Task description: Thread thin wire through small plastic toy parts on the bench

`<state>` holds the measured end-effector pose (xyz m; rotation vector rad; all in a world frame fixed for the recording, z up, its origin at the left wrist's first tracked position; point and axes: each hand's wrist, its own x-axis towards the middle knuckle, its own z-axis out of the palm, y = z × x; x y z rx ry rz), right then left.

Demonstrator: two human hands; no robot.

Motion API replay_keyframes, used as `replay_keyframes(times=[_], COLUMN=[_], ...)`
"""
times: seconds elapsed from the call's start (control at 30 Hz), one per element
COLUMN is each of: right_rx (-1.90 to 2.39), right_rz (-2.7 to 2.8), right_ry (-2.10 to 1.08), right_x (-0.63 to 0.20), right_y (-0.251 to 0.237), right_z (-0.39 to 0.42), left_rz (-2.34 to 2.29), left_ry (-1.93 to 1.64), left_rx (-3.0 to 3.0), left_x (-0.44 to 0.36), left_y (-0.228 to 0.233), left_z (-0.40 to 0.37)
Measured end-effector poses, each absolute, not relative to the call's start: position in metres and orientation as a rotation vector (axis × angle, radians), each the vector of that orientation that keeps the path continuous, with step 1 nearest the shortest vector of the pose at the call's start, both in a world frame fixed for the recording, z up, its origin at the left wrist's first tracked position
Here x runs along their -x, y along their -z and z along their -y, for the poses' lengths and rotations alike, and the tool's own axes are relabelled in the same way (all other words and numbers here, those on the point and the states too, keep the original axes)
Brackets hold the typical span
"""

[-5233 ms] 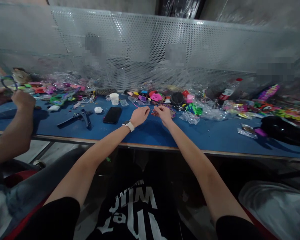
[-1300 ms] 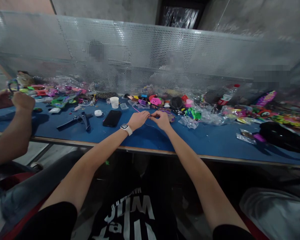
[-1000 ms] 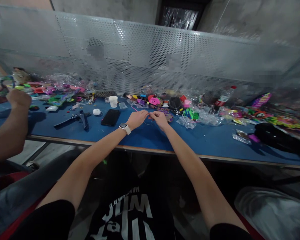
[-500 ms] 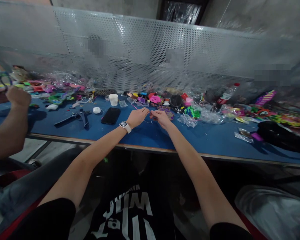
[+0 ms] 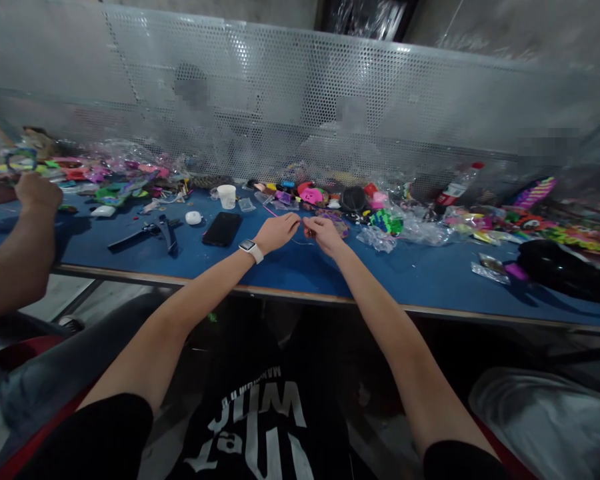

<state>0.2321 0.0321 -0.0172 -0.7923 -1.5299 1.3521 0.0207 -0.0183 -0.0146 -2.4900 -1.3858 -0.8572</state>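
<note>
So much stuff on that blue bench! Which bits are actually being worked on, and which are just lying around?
In hand:
left hand and right hand, fingertips pinched together on a thin wire, too fine to make out well.

Lying about:
black phone
white cup
black tool
soda bottle
coloured trinkets
a co-worker's hand

A phone (image 5: 223, 229) lies on the tabletop (image 5: 420, 280); just behind it a cup (image 5: 227, 196); left of it pliers (image 5: 150, 235); far right of it a bottle (image 5: 456, 186).

Item btwn fingers (image 5: 300, 227): too small.
</note>
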Motion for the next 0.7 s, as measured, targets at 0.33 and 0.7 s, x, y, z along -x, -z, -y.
replay_keyframes(times=[0.33, 0.7], right_rx=[0.741, 0.727], right_rz=[1.886, 2.116], right_ry=[-0.536, -0.157], right_x=[-0.240, -0.238], right_y=[0.023, 0.025], right_z=[-0.036, -0.038], left_rz=[1.605, 1.461], left_ry=[1.265, 1.059], left_rx=[2.563, 2.574], left_x=[-0.025, -0.020], left_y=[0.016, 0.019], left_z=[0.012, 0.010])
